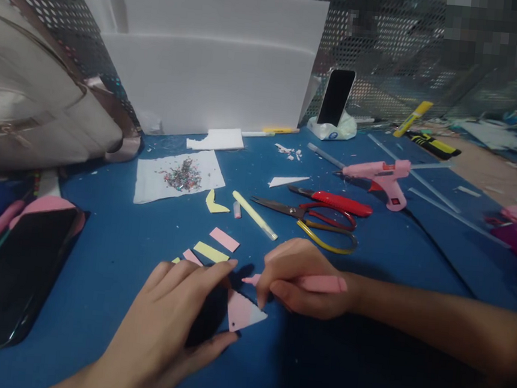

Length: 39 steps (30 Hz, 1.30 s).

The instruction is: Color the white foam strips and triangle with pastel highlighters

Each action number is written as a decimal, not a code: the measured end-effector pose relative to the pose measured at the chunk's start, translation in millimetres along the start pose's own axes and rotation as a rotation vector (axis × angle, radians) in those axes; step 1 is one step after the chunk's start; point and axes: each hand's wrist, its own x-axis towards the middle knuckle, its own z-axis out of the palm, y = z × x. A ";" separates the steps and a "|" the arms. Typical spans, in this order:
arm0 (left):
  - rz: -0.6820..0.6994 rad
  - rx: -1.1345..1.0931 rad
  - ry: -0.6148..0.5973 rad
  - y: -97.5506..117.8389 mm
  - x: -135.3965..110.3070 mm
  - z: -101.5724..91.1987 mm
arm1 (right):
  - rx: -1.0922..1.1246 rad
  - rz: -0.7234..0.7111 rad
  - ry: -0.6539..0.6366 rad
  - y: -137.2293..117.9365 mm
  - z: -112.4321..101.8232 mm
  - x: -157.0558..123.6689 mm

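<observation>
A small triangular piece (243, 312), pink on most of its face and white at the right corner, has a dark dot or hole near its lower corner. My left hand (175, 313) steadies it at its left side, thumb by the lower corner and fingers at the upper one. A pink marker (323, 283) is gripped in my right hand (303, 279), its uncapped tip pointing left just above the triangle. One right fingertip rests at or near the triangle's edge. Beyond the left fingers lie a pink strip (224, 239) and a yellow strip (210, 251).
Scissors (293, 210) and a red-handled cutter (341, 202) lie ahead, with a pink glue gun (384, 176) to their right. Colourful bits cover a white sheet (146, 184). A dark phone (20, 276) is at left; another phone (337, 97) stands behind. A white board (204, 86) rises at the back.
</observation>
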 end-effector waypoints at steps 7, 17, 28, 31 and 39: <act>0.132 0.099 0.092 -2.1 -2.8 0.2 | -0.002 -0.007 -0.009 2.5 1.0 -0.9; 0.052 0.068 0.045 -1.4 -1.7 0.9 | 0.013 0.001 -0.063 0.2 -0.9 -2.1; -0.049 -0.078 0.009 -5.7 0.5 0.1 | -0.039 0.056 -0.037 -3.6 -0.8 -0.6; -0.036 -0.074 0.016 -7.7 0.7 0.1 | -0.057 0.122 -0.015 -8.0 -0.2 -0.1; -0.038 -0.065 0.001 -9.2 1.5 0.2 | 0.279 0.446 0.087 -9.0 4.2 -4.7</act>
